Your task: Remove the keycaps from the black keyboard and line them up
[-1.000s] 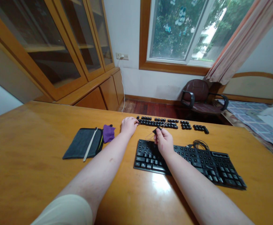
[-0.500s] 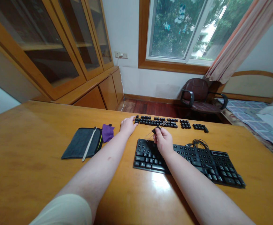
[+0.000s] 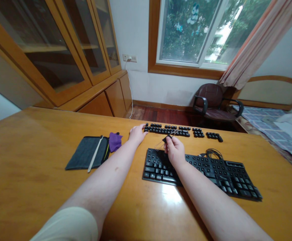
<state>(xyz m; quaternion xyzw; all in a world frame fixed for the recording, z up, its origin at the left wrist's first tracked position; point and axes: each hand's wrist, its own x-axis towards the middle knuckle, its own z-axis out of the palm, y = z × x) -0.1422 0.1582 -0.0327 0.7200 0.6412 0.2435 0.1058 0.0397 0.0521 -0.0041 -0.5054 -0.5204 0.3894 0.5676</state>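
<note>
Left arm: extended forward, cream sleeve (image 3: 70,224) above the elbow. The left hand (image 3: 136,134) lay palm down, thumb and forefinger at the left end of the loose keycaps (image 3: 167,131); whether they pinched one could not be told. Right arm: bare, angled in from the lower right. The right hand (image 3: 176,150) was closed, thumb uppermost, clamped on the black handle of a wire-looped tool (image 3: 166,138), wires projecting both ways.

The black keyboard (image 3: 211,171) lay under the right hand and forearm, many of its upper key positions bare of caps; the keycaps stood in rows beyond that hand. Coiled cable (image 3: 214,154) lay to its right. Legends on keys were too small to read.

Left of the left hand: purple cloth (image 3: 115,142), then a dark grey pouch (image 3: 83,154) with a pale stick (image 3: 95,154) across it.

Surface: glossy, orange-brown wooden desk (image 3: 35,174), light glaring between the forearms. Beyond the hands: glass-doored cabinet (image 3: 87,78) to the left, window (image 3: 186,43) ahead, and pink curtain (image 3: 248,43), maroon chair (image 3: 209,100) and bed (image 3: 263,118) to the right.
</note>
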